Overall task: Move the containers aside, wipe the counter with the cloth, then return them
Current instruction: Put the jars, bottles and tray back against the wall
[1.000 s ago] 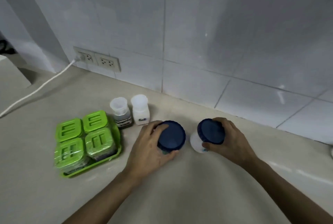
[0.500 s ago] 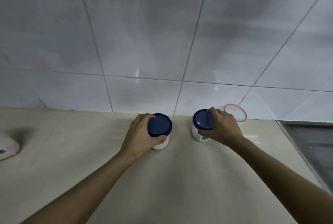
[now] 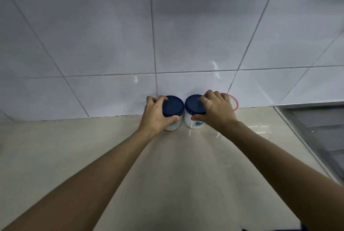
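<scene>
Two white jars with dark blue lids stand side by side on the beige counter (image 3: 178, 165), close to the tiled back wall. My left hand (image 3: 154, 115) grips the left jar (image 3: 173, 108) around its lid and side. My right hand (image 3: 216, 111) covers the right jar (image 3: 193, 106) from the top and right, with the thumb on its white body. The jars almost touch each other. No cloth is in view.
A clear round container with a red rim (image 3: 233, 102) sits just behind my right hand against the wall. A steel sink drainboard (image 3: 320, 132) runs along the right edge of the counter. The white tiled wall (image 3: 130, 44) rises right behind the jars.
Both hands carried the jars rightwards, away from the green boxes and small bottles, then pushed them back to the wall and closer together. The view swung right with them.
</scene>
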### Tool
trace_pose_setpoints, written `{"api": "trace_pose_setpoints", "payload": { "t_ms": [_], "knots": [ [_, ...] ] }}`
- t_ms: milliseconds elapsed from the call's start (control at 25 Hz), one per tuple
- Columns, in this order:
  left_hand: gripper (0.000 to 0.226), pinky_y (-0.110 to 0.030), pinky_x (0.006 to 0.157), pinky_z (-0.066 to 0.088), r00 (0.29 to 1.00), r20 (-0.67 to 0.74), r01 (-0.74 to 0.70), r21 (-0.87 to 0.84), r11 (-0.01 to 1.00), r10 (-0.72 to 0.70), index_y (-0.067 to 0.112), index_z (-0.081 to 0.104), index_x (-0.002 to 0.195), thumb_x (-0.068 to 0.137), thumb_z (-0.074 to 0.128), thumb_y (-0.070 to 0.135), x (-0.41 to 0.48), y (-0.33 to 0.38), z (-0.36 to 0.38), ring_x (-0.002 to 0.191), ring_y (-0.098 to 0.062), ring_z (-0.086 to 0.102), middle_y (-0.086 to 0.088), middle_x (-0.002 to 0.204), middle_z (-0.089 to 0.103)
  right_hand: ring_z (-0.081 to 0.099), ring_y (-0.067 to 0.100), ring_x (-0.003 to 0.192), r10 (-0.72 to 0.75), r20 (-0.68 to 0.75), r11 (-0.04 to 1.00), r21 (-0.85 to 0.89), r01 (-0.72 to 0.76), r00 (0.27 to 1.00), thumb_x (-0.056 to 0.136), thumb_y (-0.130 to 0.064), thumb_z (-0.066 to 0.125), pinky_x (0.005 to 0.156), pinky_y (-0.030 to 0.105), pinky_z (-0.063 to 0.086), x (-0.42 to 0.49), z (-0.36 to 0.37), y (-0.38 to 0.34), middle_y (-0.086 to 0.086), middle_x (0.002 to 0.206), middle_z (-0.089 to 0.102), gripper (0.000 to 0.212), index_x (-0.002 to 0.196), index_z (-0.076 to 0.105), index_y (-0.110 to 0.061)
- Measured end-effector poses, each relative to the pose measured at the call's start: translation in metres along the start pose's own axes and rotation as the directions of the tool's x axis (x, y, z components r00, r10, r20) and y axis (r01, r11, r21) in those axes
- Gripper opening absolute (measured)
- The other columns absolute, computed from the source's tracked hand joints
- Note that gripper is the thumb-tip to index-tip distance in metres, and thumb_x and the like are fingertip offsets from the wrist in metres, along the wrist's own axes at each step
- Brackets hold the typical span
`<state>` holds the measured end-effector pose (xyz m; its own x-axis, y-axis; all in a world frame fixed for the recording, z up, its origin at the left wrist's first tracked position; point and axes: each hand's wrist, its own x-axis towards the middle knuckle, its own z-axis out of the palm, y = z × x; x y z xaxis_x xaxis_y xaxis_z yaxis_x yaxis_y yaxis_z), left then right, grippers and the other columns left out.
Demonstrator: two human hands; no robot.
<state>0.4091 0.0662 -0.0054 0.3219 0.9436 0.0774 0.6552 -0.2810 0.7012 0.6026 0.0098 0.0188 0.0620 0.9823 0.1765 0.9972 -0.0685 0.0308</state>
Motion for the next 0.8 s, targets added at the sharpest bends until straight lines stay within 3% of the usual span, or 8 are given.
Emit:
{"api": "trace_pose_setpoints", "payload": {
  "t_ms": [240,360,480,640,800],
  "knots": [
    [0.080,-0.035,0.103,0.043,1.000,-0.013,-0.008,-0.003,1.000,0.008,0.020,0.041,0.134,0.068,0.081,0.041,-0.001,0.005,0.008,0.121,-0.026,0.044,-0.009,0.131,0.034,0.052,0.031,0.108,0.022,0.016,0.999,-0.037,-0.021,1.000,0.074,-0.052,0.070,0.099,0.043,0.034,-0.004,0.003,-0.001,0.010,0.119,0.057,0.064,0.121,0.057,-0.011],
    [0.084,-0.034,0.106,0.038,0.997,-0.014,-0.082,-0.021,0.996,0.081,0.018,0.031,0.143,0.076,0.073,0.046,-0.026,0.002,0.002,0.132,-0.024,0.035,-0.009,0.144,0.027,0.054,0.033,0.107,-0.020,-0.119,1.000,0.007,0.021,0.993,0.077,-0.031,0.075,0.094,0.045,0.041,-0.021,-0.002,-0.006,0.013,0.123,0.056,0.055,0.123,0.054,-0.010],
    [0.064,-0.033,0.105,0.039,0.991,0.056,-0.129,0.092,0.987,0.125,0.016,0.034,0.142,0.088,0.062,0.038,-0.079,-0.030,-0.029,0.135,-0.022,0.033,-0.007,0.149,0.024,0.058,0.032,0.095,-0.122,-0.197,0.988,0.073,0.138,0.973,0.080,-0.017,0.074,0.081,0.043,0.046,-0.055,-0.004,-0.030,0.012,0.111,0.058,0.035,0.110,0.057,-0.009],
    [0.039,-0.037,0.091,0.048,0.991,0.094,-0.107,0.195,0.975,0.090,0.013,0.052,0.126,0.090,0.056,0.026,-0.156,-0.101,-0.098,0.122,-0.024,0.045,-0.005,0.134,0.041,0.063,0.029,0.092,-0.306,-0.068,0.948,0.075,0.311,0.950,0.080,-0.021,0.073,0.081,0.042,0.051,-0.087,0.003,-0.100,0.009,0.105,0.063,0.029,0.106,0.063,-0.011],
    [0.028,-0.038,0.088,0.048,0.994,0.075,-0.101,0.306,0.947,0.082,0.011,0.059,0.115,0.089,0.052,0.020,-0.207,-0.173,-0.190,0.109,-0.025,0.052,-0.005,0.119,0.055,0.066,0.025,0.089,-0.459,0.036,0.881,0.144,0.450,0.887,0.078,-0.022,0.075,0.083,0.041,0.053,-0.076,0.003,-0.209,0.006,0.102,0.065,0.029,0.104,0.064,-0.016]
  ]
}}
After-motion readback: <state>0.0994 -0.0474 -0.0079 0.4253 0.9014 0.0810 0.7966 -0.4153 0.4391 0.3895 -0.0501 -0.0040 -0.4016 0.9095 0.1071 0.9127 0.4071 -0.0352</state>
